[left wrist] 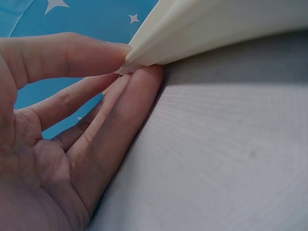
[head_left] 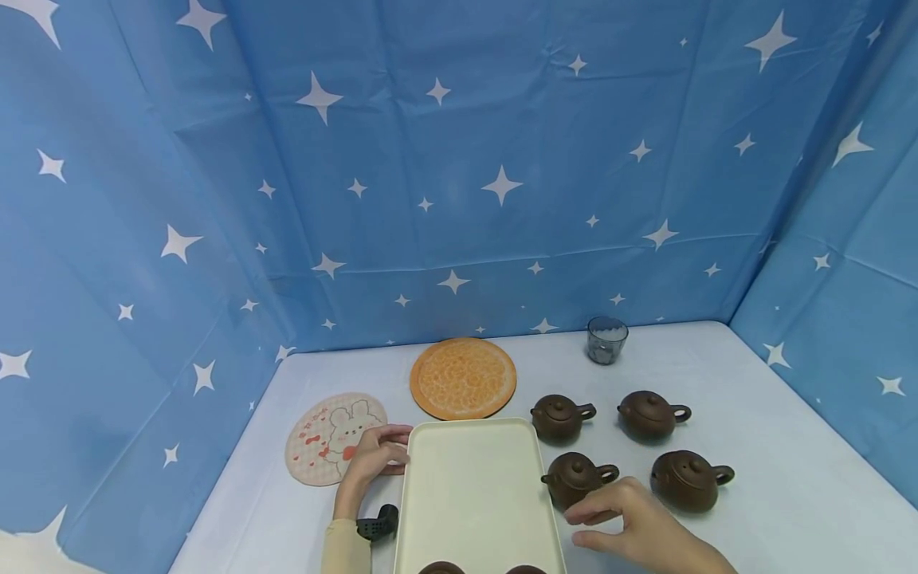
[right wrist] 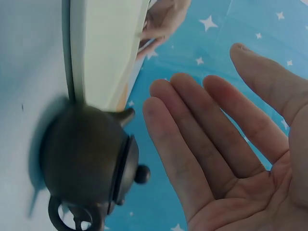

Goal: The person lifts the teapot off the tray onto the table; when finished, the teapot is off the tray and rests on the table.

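My left hand [head_left: 373, 456] pinches the left rim of a cream rectangular tray [head_left: 475, 490]. In the left wrist view the thumb lies over the tray's edge [left wrist: 144, 43] and the fingers come from below. My right hand [head_left: 634, 526] holds nothing; its fingers are extended in the right wrist view, thumb apart. Nearest to it is a dark brown teapot [head_left: 574, 480], standing upright beside the tray's right side, spout toward the tray. That teapot [right wrist: 84, 154] fills the lower left of the right wrist view. Two brown round things [head_left: 441, 568] show at the tray's near end, mostly cut off.
Several more brown teapots stand on the right: one behind the nearest [head_left: 558, 418], others farther right [head_left: 649, 416]. A grey glass [head_left: 606, 341] stands at the back. An orange round mat [head_left: 463, 379] lies behind the tray, a bunny mat [head_left: 323, 434] at the left. Starry blue curtains enclose the table.
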A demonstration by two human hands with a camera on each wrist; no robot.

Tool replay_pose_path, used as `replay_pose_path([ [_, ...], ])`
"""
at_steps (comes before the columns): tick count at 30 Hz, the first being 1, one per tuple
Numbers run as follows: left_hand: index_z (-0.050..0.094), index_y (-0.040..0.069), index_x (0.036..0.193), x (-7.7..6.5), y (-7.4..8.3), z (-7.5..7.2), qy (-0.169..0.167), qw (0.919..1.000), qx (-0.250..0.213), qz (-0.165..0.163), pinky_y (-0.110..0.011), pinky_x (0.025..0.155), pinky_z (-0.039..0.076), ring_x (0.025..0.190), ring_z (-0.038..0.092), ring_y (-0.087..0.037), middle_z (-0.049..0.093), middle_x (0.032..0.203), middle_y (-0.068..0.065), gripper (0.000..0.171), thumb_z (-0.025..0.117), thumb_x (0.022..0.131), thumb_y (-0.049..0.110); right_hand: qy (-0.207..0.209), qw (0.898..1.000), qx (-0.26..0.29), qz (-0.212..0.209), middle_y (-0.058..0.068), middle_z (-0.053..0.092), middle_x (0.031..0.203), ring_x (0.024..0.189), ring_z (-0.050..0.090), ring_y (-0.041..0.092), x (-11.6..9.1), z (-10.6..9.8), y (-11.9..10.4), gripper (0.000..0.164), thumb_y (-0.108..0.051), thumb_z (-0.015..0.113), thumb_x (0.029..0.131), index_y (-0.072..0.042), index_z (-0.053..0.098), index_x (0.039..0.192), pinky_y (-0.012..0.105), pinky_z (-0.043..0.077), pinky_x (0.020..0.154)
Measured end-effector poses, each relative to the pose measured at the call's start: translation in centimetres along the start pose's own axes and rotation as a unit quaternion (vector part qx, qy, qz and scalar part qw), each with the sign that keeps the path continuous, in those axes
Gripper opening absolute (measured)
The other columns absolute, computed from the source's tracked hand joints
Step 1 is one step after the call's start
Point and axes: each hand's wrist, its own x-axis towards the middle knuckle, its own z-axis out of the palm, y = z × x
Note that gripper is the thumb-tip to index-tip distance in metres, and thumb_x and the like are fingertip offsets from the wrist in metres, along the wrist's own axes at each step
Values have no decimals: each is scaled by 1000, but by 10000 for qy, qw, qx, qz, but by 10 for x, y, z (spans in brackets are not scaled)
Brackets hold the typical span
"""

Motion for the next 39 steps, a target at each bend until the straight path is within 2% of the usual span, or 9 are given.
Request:
replay_pose_path([
  [4, 57, -14, 119, 4, -5, 0, 3, 10000, 6, 15, -36, 63, 60, 73, 63, -16, 61, 101, -21, 52, 61, 68, -9, -454, 9961, 447, 618, -7, 73, 98, 91, 61, 3, -3, 7, -2, 23, -26, 71, 84, -14, 75, 103, 40, 54, 79],
  [6, 57, -13, 119, 10, -12, -1, 29, 10000, 6, 5, -36, 62, 60, 73, 63, -16, 61, 100, -20, 52, 61, 68, -10, -582, 9950, 730, 363, -2, 73, 98, 90, 66, 6, -2, 11, 0, 22, -20, 70, 86, -7, 75, 103, 33, 58, 77],
  [8, 58, -12, 120, 16, -20, -2, 79, 10000, 17, -10, -35, 61, 60, 72, 63, -16, 61, 100, -19, 52, 61, 68, -10, -637, 9943, 845, -120, 4, 74, 97, 88, 68, 8, 0, 15, 2, 22, -15, 69, 86, -1, 74, 102, 27, 59, 72],
  [13, 59, -9, 120, 23, -31, -3, 174, 9998, 75, -47, -34, 61, 60, 73, 63, -16, 62, 100, -16, 52, 62, 69, -8, -607, 9910, 825, -866, 5, 74, 96, 88, 68, 5, -2, 26, 5, 22, -13, 71, 84, 1, 73, 100, 21, 57, 68],
  [19, 58, -11, 120, 19, -27, -3, 119, 9999, 93, -39, -35, 62, 60, 73, 63, -17, 61, 101, -20, 51, 61, 69, -8, -450, 9865, 1007, -1209, -2, 74, 92, 84, 68, 4, -6, 41, 9, 18, -14, 70, 84, -4, 74, 98, 20, 57, 66],
  [24, 58, -12, 120, 18, -25, -2, 86, 9999, 80, -47, -36, 63, 61, 73, 63, -17, 61, 102, -21, 51, 61, 69, -9, -476, 9847, 1298, -1059, -4, 73, 84, 75, 66, 0, -7, 51, 7, 16, -15, 68, 85, -4, 75, 95, 20, 57, 62],
  [31, 60, -7, 120, 23, -32, -3, 134, 9998, 130, -68, -35, 63, 60, 75, 63, -16, 62, 100, -15, 52, 62, 69, -6, -136, 9880, 843, -1290, -13, 70, 75, 67, 58, -13, -7, 59, 4, 11, -15, 66, 84, -15, 76, 86, 10, 50, 53],
  [36, 60, -7, 120, 22, -32, -3, 141, 9998, 124, -48, -35, 63, 60, 75, 64, -17, 62, 100, -15, 51, 62, 69, -6, 146, 9896, 743, -1222, -21, 64, 68, 58, 52, -16, -10, 64, -1, 15, -17, 67, 84, -29, 72, 75, 8, 44, 45],
  [39, 59, -9, 120, 20, -30, -3, 148, 9998, 100, -46, -35, 62, 60, 74, 63, -17, 62, 101, -17, 51, 62, 69, -7, 211, 9910, 676, -1134, -24, 62, 64, 54, 51, -17, -13, 66, -3, 18, -21, 68, 85, -32, 70, 72, 8, 43, 41],
])
